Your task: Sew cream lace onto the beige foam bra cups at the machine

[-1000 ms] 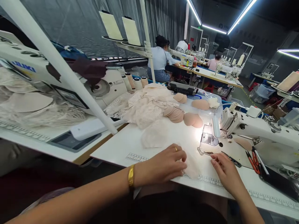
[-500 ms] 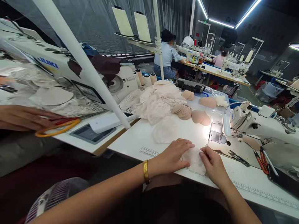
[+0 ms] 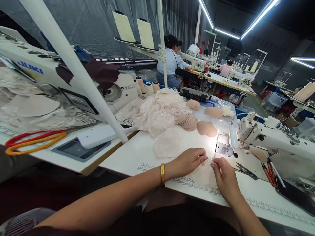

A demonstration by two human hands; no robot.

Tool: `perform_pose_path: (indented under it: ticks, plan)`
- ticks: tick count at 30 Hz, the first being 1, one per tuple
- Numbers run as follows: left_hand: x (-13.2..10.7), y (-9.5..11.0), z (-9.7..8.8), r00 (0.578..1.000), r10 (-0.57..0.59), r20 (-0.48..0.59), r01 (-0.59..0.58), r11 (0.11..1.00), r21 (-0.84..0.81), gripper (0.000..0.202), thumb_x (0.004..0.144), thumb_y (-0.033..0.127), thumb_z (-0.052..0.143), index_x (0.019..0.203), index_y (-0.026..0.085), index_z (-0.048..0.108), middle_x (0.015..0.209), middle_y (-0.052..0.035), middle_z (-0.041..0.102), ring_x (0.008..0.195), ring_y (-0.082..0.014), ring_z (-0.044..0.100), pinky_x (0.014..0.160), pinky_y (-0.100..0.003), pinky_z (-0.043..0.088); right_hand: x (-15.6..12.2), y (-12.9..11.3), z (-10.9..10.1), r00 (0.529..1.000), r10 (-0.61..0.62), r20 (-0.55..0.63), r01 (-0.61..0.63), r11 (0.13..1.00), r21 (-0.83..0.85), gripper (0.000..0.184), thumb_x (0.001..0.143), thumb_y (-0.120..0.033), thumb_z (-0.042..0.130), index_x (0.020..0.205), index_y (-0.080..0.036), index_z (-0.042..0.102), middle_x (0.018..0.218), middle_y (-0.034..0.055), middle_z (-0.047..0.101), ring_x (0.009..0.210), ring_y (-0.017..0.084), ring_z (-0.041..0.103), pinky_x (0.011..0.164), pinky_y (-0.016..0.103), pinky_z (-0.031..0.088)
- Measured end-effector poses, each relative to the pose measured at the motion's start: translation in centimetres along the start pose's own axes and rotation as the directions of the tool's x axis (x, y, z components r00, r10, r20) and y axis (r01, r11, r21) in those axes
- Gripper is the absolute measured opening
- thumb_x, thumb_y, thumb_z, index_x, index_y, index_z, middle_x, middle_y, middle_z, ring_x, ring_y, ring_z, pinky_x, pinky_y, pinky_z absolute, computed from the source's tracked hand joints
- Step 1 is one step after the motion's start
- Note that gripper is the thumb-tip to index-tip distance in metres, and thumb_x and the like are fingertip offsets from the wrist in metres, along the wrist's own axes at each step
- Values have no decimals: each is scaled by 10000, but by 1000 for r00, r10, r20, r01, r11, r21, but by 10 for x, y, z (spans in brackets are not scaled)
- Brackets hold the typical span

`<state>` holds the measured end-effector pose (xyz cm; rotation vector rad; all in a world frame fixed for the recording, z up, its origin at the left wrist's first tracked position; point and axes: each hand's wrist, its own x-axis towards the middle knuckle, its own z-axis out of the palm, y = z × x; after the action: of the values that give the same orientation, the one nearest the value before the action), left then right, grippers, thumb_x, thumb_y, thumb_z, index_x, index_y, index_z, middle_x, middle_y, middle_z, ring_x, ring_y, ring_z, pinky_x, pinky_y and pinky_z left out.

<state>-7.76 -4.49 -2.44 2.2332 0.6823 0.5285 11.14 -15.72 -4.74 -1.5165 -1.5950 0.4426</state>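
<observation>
A thin, sheer off-white fabric piece (image 3: 203, 177) lies over the printed ruler at the table's front edge. My left hand (image 3: 189, 162) is closed in a pinch on the fabric's upper edge, a gold bangle on its wrist. Close beside it on the right, my right hand (image 3: 224, 173) pinches the same edge between thumb and fingers. Another sheer piece (image 3: 167, 143) lies flat behind my left hand. To the right of the hands stands a sewing machine (image 3: 261, 131), its lamp lighting the metal needle plate (image 3: 223, 146).
Behind lie a heap of cream lace (image 3: 159, 111), stacked beige pads (image 3: 186, 122) and more beige pads (image 3: 206, 128). Black snips (image 3: 246, 171) and orange-handled snips (image 3: 269, 173) lie at right. A white pole (image 3: 78, 75) rises at left. Co-workers sit at machines farther back.
My left hand has gone from spread over the fabric to pinching its edge beside my right hand. Another person's hand has left the red and orange loops at left. The view has shifted slightly.
</observation>
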Motion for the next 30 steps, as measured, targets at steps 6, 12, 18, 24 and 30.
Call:
perform_pose_path:
  ticks: [6,12,18,24,30]
  plan:
    - [9,-4,-3,992,-56,110,60,997,-38,577,1028,627,383,626,214,360,581,26,439,592,-156,421,580,-298,318,2,-2,-12,990,141,-1,-131,924,359,390,1004,-566,577,826,-232,671,822,21,657,816,202,619,784,315,485]
    - [62,-21,-25,984,-64,-169,97,976,194,252,925,438,634,1007,200,645,1013,-87,721,969,-281,642,855,-358,463,17,26,-12,894,363,262,-448,701,555,455,869,-669,719,857,-223,626,686,-5,673,619,180,637,616,282,442]
    - [112,-46,-28,940,-51,-337,118,976,183,137,871,265,645,982,191,674,1120,-142,748,1128,-306,658,1006,-373,461,22,35,-13,887,363,285,-461,689,559,502,836,-699,743,908,-217,625,820,29,725,676,182,677,626,281,465]
    - [106,-44,-35,841,-111,-530,160,986,48,92,836,282,609,847,215,670,925,-81,749,1008,-283,671,952,-381,491,21,53,-48,878,406,253,-477,706,524,591,716,-758,820,817,-202,648,749,29,707,644,184,639,618,289,451]
    - [61,-9,-35,768,-252,-589,126,961,-246,284,769,333,567,1015,196,609,955,-50,697,856,-211,665,764,-334,543,12,52,-63,896,431,105,-422,756,500,594,740,-793,785,797,-219,642,706,-1,665,666,159,548,660,284,432]
